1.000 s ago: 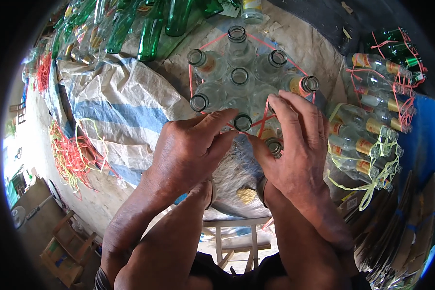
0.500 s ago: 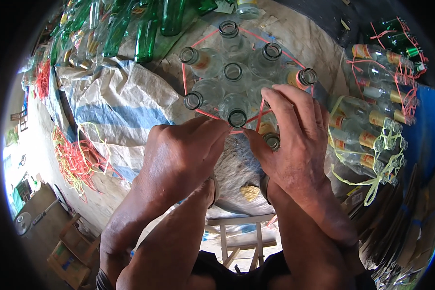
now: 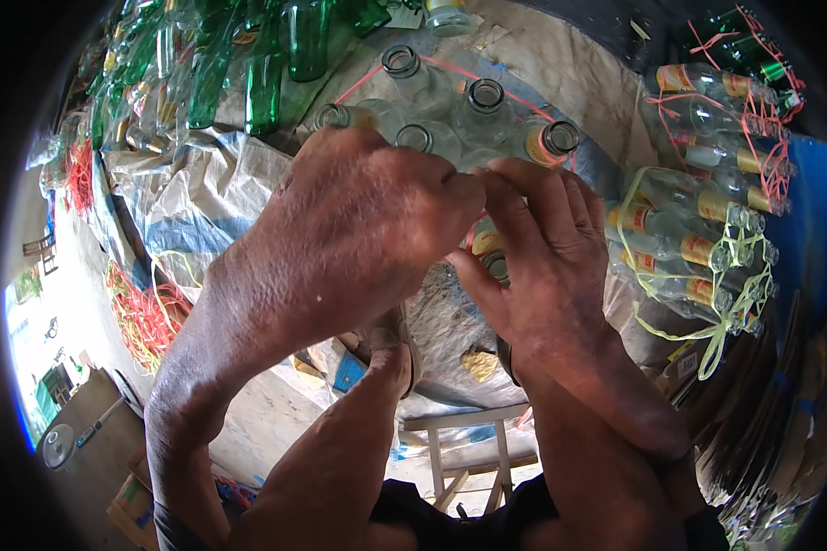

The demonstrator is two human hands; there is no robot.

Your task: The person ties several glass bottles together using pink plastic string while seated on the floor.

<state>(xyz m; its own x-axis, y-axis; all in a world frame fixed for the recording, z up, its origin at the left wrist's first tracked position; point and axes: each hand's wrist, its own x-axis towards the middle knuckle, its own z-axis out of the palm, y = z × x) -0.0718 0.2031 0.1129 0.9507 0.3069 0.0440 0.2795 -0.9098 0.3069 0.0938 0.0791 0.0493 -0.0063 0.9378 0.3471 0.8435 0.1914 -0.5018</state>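
Several clear glass bottles stand upright in a cluster before me, with a red plastic string stretched around their necks. My left hand is raised over the near left bottles, fingers pinched together at the string and hiding those bottles. Its fingertips meet those of my right hand. The right hand's thumb and forefinger are curled around a short stretch of the red string beside a near bottle neck. Where the string passes between the fingertips is mostly hidden.
Green bottles lie at the far left beside a crumpled white and blue sheet. A heap of red and yellow string lies at left. Bundled clear bottles lie at right, above stacked cardboard. A wooden stool stands near my legs.
My left hand has risen up and across the near bottles, from beside the front bottle neck to the right fingertips. The right hand has shifted slightly left. The view has moved a little.
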